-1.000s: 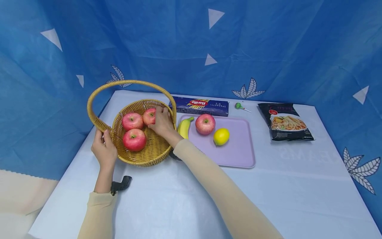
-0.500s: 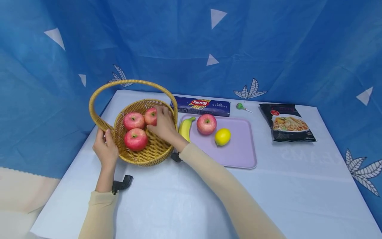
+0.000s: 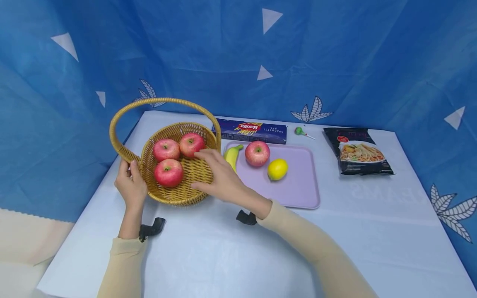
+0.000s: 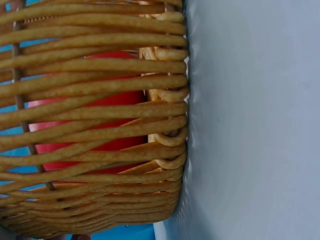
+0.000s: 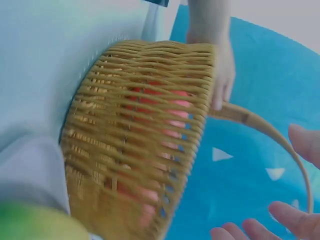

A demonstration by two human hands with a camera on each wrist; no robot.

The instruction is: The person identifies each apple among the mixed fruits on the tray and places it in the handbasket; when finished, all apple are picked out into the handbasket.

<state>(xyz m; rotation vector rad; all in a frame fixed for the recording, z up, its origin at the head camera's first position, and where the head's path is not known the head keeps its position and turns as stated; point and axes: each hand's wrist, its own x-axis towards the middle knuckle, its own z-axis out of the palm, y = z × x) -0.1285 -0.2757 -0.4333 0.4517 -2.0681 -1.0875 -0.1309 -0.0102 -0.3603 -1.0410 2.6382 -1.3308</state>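
Observation:
A wicker basket (image 3: pixel 193 182) with a tall arched handle stands at the left of the table, holding an upper left apple (image 3: pixel 166 150), a lower apple (image 3: pixel 169 173) and an upper right apple (image 3: pixel 191 145). My left hand (image 3: pixel 131 185) grips the basket's left side where the handle joins the rim. Over the basket's right rim hovers my right hand (image 3: pixel 225 180), fingers spread and nothing in them. Through the weave in the left wrist view a red apple (image 4: pixel 115 100) shows. The right wrist view has the fingertips (image 5: pixel 287 220) apart from the basket (image 5: pixel 130 125).
Right of the basket, a lilac tray (image 3: pixel 298 190) bears a banana (image 3: pixel 232 156), another apple (image 3: pixel 257 153) and a lemon (image 3: pixel 277 169). Behind it lie a spaghetti box (image 3: pixel 250 131) and a lollipop (image 3: pixel 299 131). A black noodle packet (image 3: pixel 357 152) lies farther right.
My right hand has let go of the upper right apple and drawn back toward the lower right, its fingers now spread. The left hand keeps its hold on the basket.

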